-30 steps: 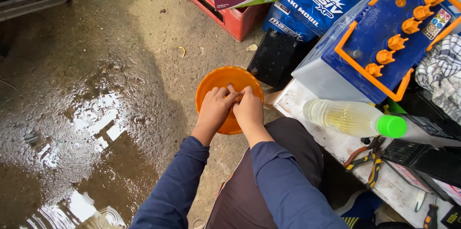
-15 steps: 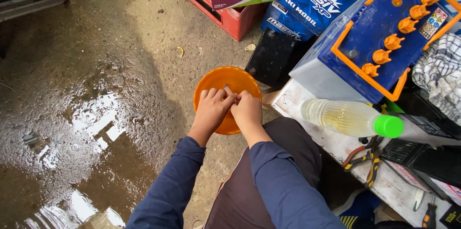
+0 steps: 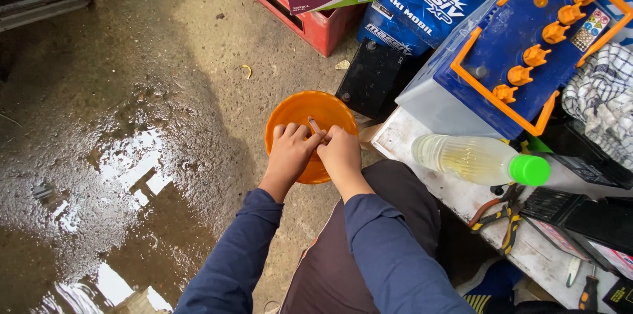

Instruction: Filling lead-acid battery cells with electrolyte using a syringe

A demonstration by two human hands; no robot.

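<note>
Over the orange bowl [image 3: 310, 113], the left hand [image 3: 290, 154] and right hand [image 3: 343, 156] are staying pressed together as before, both pinching a small thin object [image 3: 314, 125].

Both hands [image 3: 316, 152] over bowl [image 3: 297, 110]; bottle [image 3: 478, 159] lies right, on bench [image 3: 409, 139]
</note>
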